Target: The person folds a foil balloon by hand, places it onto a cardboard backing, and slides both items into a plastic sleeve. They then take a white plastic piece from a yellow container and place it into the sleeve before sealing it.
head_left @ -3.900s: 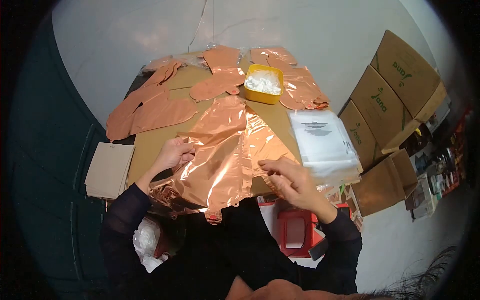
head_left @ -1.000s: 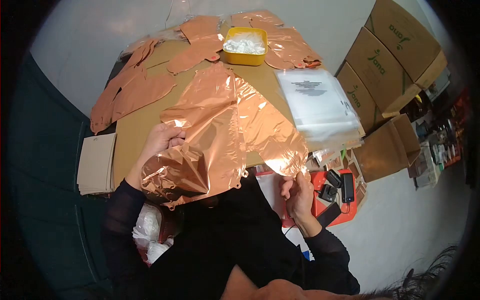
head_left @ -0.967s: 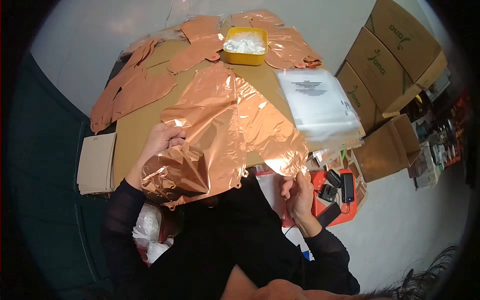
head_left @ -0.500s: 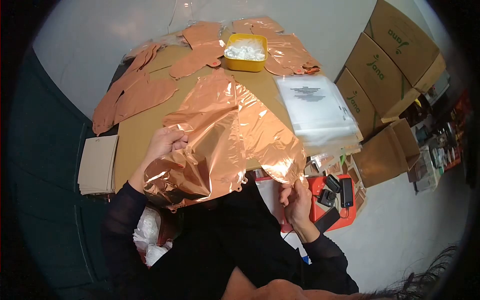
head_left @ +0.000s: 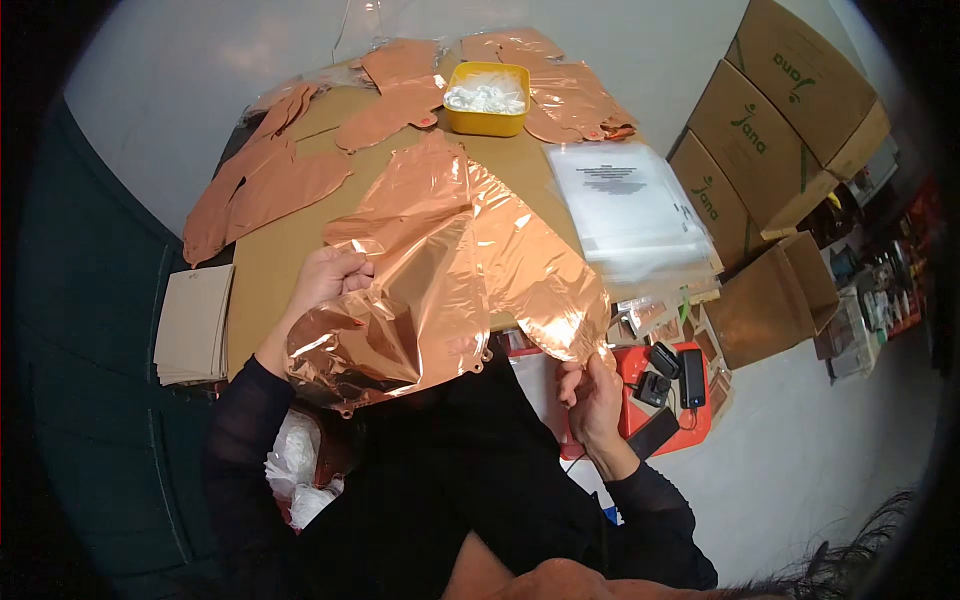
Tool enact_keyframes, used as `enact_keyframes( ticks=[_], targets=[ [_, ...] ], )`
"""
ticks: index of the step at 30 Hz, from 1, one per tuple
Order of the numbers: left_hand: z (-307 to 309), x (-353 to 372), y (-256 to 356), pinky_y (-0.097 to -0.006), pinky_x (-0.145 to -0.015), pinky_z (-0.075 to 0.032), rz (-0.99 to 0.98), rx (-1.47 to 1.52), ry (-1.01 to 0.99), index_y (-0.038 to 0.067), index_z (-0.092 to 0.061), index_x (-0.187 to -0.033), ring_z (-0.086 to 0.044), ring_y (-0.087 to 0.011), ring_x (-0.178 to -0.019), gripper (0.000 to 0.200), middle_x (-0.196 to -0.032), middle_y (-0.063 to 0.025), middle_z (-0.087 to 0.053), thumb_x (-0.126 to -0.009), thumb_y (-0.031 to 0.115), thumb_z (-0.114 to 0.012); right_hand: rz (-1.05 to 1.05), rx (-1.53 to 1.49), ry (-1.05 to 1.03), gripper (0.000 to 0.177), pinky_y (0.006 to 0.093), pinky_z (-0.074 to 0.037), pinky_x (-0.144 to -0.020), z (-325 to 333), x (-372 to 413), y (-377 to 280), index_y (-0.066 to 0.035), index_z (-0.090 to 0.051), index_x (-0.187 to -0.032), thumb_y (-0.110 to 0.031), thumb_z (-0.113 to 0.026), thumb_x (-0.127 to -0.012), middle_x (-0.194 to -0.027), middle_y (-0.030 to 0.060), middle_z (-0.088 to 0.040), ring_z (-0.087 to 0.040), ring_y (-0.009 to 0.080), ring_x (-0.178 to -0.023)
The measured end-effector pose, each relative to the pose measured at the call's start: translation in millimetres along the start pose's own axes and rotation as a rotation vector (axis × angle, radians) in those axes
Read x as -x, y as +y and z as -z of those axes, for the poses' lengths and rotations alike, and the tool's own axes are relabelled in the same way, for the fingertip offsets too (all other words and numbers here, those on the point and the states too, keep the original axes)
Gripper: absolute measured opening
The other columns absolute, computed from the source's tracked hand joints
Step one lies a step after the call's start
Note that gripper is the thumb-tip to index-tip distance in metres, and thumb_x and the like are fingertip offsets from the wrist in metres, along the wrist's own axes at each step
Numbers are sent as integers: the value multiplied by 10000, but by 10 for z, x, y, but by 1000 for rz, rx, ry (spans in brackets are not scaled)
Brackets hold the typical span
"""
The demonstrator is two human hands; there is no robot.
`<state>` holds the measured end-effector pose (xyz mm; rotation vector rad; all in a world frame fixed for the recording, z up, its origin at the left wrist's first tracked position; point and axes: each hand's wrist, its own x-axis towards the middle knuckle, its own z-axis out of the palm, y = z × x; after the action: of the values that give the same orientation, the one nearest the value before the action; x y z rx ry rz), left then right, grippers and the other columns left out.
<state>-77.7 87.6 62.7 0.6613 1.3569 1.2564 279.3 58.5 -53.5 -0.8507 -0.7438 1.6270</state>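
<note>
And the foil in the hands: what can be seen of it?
The foil is coppery, shiny and creased, with a line down its middle and small holed tabs along the bottom. It reaches past the near edge of the table, bulging at lower left. The left hand pinches its left side; the right hand holds its lower right end.

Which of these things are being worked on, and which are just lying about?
Being worked on:
copper foil shape, in left hand and right hand
probably the flat copper pieces

Apparently just lying about:
cardboard boxes
black devices
</note>
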Motion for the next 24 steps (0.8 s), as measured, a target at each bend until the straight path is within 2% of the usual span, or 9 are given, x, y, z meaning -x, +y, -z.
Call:
enact_keyframes(
  ticks=[5,8,10,14,17,18,21,22,24],
  targets=[
    [70,-104,-55,-192,-434,-477,-18,-33,-34,-13,-612,-837,-595,-81,-489,166,-636,-42,-630,-955,68,-530,-14,11,7,508,268,-388,-502,1,-13,-6,53,-634,-923,-403,-437,-1027,-595,106,-595,-486,148,-477],
    [211,-232,-131,-249,-518,-563,-34,-16,-90,-98,-613,-931,-688,-162,-622,160,-792,-153,-691,-937,43,-537,-40,-23,38,626,269,-392,-511,8,-18,24,49,-631,-901,-506,-368,-1021,-615,117,-606,-503,165,-487],
    [227,-264,-154,-245,-521,-560,-26,-7,-83,-89,-612,-923,-681,-155,-611,138,-775,-135,-683,-927,36,-555,-69,-83,45,729,267,-392,-523,-46,35,15,41,-633,-873,-587,-291,-1012,-630,122,-615,-518,174,-502],
    [109,-229,-123,-201,-444,-491,-23,-31,6,-7,-604,-827,-609,-92,-505,167,-627,-38,-617,-959,68,-534,-213,208,-458,913,260,-374,-555,149,139,51,24,-653,-812,-740,-170,-939,-677,124,-645,-559,159,-579],
    [322,-408,-247,-243,-546,-554,-31,-4,-89,-77,-621,-857,-674,-146,-621,158,-780,-118,-679,-921,64,-586,-125,319,-709,912,255,-363,-550,26,132,-41,36,-666,-836,-733,-186,-943,-674,119,-644,-549,146,-567],
    [344,-427,-239,-241,-556,-554,-3,-40,-107,-77,-624,-850,-677,-149,-633,170,-787,-121,-680,-922,72,-586,-96,267,-746,835,251,-384,-569,-12,114,-60,40,-674,-868,-649,-218,-989,-668,110,-640,-543,142,-567],
    [373,-435,-200,-238,-583,-554,34,-130,-113,-81,-631,-835,-683,-158,-666,201,-803,-131,-683,-926,94,-588,60,568,-716,751,260,-420,-601,-389,84,-425,47,-670,-884,-556,-245,-1023,-666,101,-637,-560,133,-604],
    [344,-418,-202,-237,-590,-554,20,-148,-83,-83,-632,-836,-684,-162,-675,209,-807,-134,-684,-927,101,-589,119,630,-671,513,291,-457,-641,-501,48,-503,52,-658,-896,-383,-416,-1017,-695,97,-640,-593,180,-650],
    [291,-378,-193,-241,-597,-556,6,-160,-57,-88,-632,-838,-684,-167,-679,221,-808,-136,-683,-928,109,-591,544,888,-678,342,338,-475,-721,-800,-67,-586,58,-641,-965,-261,-519,-961,-821,138,-646,-608,251,-771]
  ],
)
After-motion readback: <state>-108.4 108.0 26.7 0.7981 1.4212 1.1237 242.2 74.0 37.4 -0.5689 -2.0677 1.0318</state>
